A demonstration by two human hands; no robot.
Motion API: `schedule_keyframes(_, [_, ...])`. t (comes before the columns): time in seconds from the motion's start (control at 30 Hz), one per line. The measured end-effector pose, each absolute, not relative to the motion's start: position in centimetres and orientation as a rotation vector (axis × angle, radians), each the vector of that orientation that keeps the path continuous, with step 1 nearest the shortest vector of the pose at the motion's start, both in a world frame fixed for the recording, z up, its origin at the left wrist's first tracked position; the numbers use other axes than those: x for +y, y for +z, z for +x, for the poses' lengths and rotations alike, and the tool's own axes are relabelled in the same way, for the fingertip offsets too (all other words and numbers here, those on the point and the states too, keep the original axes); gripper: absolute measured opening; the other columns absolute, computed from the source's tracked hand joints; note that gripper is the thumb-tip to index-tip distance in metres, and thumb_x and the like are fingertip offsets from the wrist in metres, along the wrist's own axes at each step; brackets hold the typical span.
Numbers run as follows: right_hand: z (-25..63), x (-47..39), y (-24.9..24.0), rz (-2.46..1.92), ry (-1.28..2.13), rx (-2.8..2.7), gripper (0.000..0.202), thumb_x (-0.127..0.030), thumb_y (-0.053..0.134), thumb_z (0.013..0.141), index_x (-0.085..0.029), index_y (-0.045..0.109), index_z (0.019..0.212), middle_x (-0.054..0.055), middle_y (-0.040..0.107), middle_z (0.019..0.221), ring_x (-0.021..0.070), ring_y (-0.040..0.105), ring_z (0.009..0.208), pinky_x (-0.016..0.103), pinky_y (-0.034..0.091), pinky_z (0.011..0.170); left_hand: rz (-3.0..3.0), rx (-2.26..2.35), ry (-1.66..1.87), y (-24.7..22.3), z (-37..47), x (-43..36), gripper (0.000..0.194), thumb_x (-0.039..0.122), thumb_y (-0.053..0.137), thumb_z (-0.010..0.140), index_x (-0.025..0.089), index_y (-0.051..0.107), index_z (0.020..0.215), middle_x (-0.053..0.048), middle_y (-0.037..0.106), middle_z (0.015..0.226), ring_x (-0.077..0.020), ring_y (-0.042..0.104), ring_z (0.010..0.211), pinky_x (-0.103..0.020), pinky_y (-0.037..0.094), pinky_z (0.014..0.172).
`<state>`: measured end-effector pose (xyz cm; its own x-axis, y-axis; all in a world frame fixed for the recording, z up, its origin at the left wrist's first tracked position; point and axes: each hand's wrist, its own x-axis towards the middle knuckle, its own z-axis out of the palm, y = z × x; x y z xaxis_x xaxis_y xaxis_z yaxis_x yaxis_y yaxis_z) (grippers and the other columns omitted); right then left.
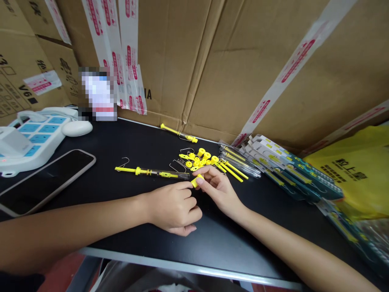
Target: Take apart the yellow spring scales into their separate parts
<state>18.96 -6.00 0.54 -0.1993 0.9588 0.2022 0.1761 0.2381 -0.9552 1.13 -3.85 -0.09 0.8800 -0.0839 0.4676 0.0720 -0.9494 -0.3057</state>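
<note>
My right hand [220, 190] pinches a small yellow plastic cap [197, 181] between thumb and fingers. Against that cap rests the index fingertip of my left hand [174, 209]; its other fingers are curled in, and whatever may lie inside them is hidden. Just beyond my left hand lies a yellow rod with a clear tube [152, 173] and a bent wire hook [124, 162]. A pile of yellow plastic parts [200, 158], with rings, flat pieces and rods, sits just past my fingertips. Bent wire pieces [178, 165] lie at the pile's left side.
Clear tubes [240, 160] and stacked printed packages [282, 166] lie to the right, near a yellow bag [358, 170]. Another yellow tool [179, 133] lies at the back. A phone [45, 182] and a power strip [39, 136] are left. Cardboard boxes [182, 61] wall the back.
</note>
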Motion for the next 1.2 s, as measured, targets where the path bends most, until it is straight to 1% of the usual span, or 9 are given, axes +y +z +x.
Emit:
schedule_keyframes(0.13, [18.86, -6.03, 0.62, -1.118, 1.14, -1.57, 0.024, -0.04, 0.06, 0.082, -0.019, 0.057, 0.091, -0.001, 0.057, 0.074, 0.0096, 0.054, 0.061, 0.022, 0.043, 0.055, -2.73, -0.001, -0.722, -0.01, 1.11, -3.94, 0.025, 0.039, 0.048, 0.08, 0.017, 0.06, 0.077, -0.001, 0.055, 0.058, -0.0162, 0.049, 0.056, -0.035, 0.043, 0.078])
schedule_keyframes(0.27, [19.02, -5.91, 0.57, -1.155, 1.153, -1.561, 0.026, -0.043, 0.059, 0.082, -0.019, 0.056, 0.092, -0.002, 0.055, 0.067, 0.0091, 0.053, 0.057, 0.021, 0.04, 0.051, -2.733, 0.017, -0.738, 0.04, 1.08, -3.9, 0.024, 0.038, 0.049, 0.08, 0.017, 0.061, 0.077, -0.001, 0.054, 0.058, -0.0162, 0.048, 0.056, -0.034, 0.043, 0.075])
schedule_keyframes(0.43, [19.18, -5.79, 0.42, -1.16, 1.15, -1.525, 0.024, -0.041, 0.06, 0.082, -0.019, 0.057, 0.091, -0.002, 0.055, 0.067, 0.0089, 0.052, 0.056, 0.021, 0.038, 0.05, -2.726, 0.023, -0.749, 0.0, 1.01, -3.8, 0.024, 0.037, 0.048, 0.08, 0.017, 0.06, 0.075, -0.002, 0.055, 0.059, -0.0163, 0.049, 0.057, -0.034, 0.044, 0.074])
schedule_keyframes(0.5, [19.19, -5.79, 0.38, -1.159, 1.147, -1.51, 0.023, -0.041, 0.06, 0.082, -0.02, 0.057, 0.09, -0.002, 0.055, 0.067, 0.0091, 0.052, 0.056, 0.021, 0.038, 0.05, -2.717, 0.026, -0.758, 0.0, 0.99, -3.78, 0.024, 0.037, 0.047, 0.081, 0.017, 0.06, 0.074, -0.002, 0.055, 0.059, -0.0163, 0.049, 0.057, -0.034, 0.045, 0.077])
schedule_keyframes(0.63, [19.14, -5.87, 0.4, -1.152, 1.152, -1.494, 0.023, -0.041, 0.061, 0.081, -0.02, 0.057, 0.09, -0.002, 0.055, 0.068, 0.0096, 0.053, 0.058, 0.022, 0.038, 0.05, -2.71, 0.024, -0.769, 0.0, 1.02, -3.78, 0.025, 0.037, 0.048, 0.081, 0.017, 0.061, 0.075, -0.001, 0.057, 0.061, -0.0158, 0.051, 0.057, -0.036, 0.042, 0.089])
schedule_keyframes(0.7, [19.09, -5.91, 0.44, -1.14, 1.162, -1.492, 0.022, -0.04, 0.061, 0.081, -0.02, 0.057, 0.089, -0.002, 0.055, 0.068, 0.009, 0.052, 0.057, 0.021, 0.038, 0.05, -2.716, 0.014, -0.754, -0.03, 1.06, -3.8, 0.024, 0.038, 0.048, 0.08, 0.018, 0.061, 0.075, -0.001, 0.058, 0.061, -0.0157, 0.051, 0.057, -0.036, 0.042, 0.09])
schedule_keyframes(0.93, [18.95, -5.98, 0.28, -1.116, 1.21, -1.488, 0.023, -0.039, 0.061, 0.081, -0.019, 0.056, 0.091, -0.002, 0.057, 0.068, 0.0077, 0.052, 0.055, 0.02, 0.036, 0.049, -2.697, -0.044, -0.724, -0.33, 1.16, -3.93, 0.026, 0.041, 0.048, 0.078, 0.018, 0.058, 0.071, -0.002, 0.058, 0.058, -0.016, 0.052, 0.054, -0.036, 0.044, 0.086])
schedule_keyframes(1.1, [18.81, -5.94, 0.07, -1.16, 1.236, -1.474, 0.027, -0.043, 0.061, 0.08, -0.019, 0.057, 0.09, -0.002, 0.057, 0.066, 0.0086, 0.052, 0.055, 0.02, 0.036, 0.047, -2.714, -0.051, -0.727, -0.38, 1.07, -3.94, 0.029, 0.042, 0.048, 0.078, 0.016, 0.061, 0.077, -0.002, 0.058, 0.057, -0.0163, 0.052, 0.053, -0.036, 0.045, 0.08])
schedule_keyframes(1.2, [18.85, -5.9, 0.01, -1.164, 1.264, -1.454, 0.027, -0.043, 0.062, 0.08, -0.019, 0.057, 0.091, -0.002, 0.057, 0.063, 0.0078, 0.05, 0.052, 0.019, 0.034, 0.045, -2.725, -0.039, -0.735, -0.27, 1.03, -3.93, 0.029, 0.042, 0.048, 0.078, 0.016, 0.061, 0.078, -0.002, 0.057, 0.056, -0.0161, 0.052, 0.053, -0.035, 0.045, 0.078])
